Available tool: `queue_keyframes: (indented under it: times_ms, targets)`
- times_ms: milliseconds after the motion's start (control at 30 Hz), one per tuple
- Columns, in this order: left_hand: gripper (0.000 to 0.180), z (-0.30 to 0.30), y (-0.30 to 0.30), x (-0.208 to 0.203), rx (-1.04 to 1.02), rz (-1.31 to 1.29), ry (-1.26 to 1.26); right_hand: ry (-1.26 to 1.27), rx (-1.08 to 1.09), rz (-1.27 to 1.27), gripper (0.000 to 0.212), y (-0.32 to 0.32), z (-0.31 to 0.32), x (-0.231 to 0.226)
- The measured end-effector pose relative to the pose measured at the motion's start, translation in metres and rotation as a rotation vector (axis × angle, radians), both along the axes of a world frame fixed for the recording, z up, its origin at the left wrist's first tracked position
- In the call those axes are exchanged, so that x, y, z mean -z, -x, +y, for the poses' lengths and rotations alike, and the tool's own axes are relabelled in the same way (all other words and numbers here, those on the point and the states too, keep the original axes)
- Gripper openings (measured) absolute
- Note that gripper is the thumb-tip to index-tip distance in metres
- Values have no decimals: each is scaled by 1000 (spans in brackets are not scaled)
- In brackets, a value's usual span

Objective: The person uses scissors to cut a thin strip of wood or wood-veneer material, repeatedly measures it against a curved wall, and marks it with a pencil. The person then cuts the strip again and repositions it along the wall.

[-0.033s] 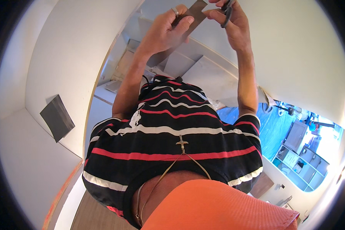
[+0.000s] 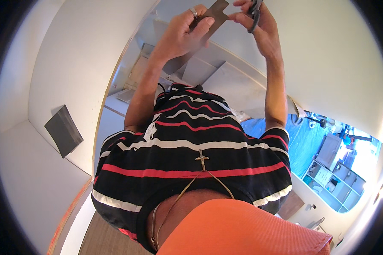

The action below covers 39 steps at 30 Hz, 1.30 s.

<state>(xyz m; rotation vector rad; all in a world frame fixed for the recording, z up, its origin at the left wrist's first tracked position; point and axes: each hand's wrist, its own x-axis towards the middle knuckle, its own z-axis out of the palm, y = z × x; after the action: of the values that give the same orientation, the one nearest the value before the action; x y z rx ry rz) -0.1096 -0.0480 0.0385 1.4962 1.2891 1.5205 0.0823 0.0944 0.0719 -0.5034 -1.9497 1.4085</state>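
Note:
At the top of the head view, my left hand [image 2: 187, 34] is closed on a flat grey-brown strip [image 2: 218, 20], with the thumb lying across it. A squared notch shows at the strip's upper right corner, and its lower part runs down behind my hand and wrist. To the right, my right hand [image 2: 266, 34] holds scissors [image 2: 255, 16] with dark handles, looped near the thumb. The blades are not plain to see, being cut off by the top edge. One right fingertip is close to the strip's notched corner; I cannot tell whether they touch.
A dark grey square piece [image 2: 64, 131] is on the pale wall panel at left. Behind my hands lie white boards [image 2: 234, 83]. Blue sheeting [image 2: 298, 131] and a shelf unit [image 2: 334, 180] stand to the right. An orange cap brim or cloth [image 2: 242, 229] fills the lower edge.
My right hand and the scissors have shifted slightly right, a little away from the strip. The left hand and strip have hardly moved.

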Motion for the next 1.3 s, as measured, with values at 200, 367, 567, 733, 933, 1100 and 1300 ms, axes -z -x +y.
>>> queue_keyframes:
  times_ms: [200, 367, 567, 733, 933, 1100, 1300]
  targets:
    - [17, 4, 6, -4, -38, 8, 84, -258, -215, -421, 45, -56, 35, 15]
    - [20, 10, -7, -18, 41, 58, 138, -383, -297, -592, 58, -76, 40, 22]
    - [21, 12, -23, -25, 119, 95, 159, -487, -279, -591, 54, -79, 30, 12]
    - [21, 6, -29, -26, 124, 132, 186, -517, -315, -607, 59, -81, 24, 9]
    - [23, 2, -38, -26, 102, 170, 183, -534, -303, -550, 60, -88, 24, 11]
    - [24, 4, -44, -26, 112, 181, 151, -526, -315, -543, 59, -96, 25, 9]
    - [25, 5, -55, -30, 105, 216, 182, -494, -331, -524, 58, -101, 24, 1]
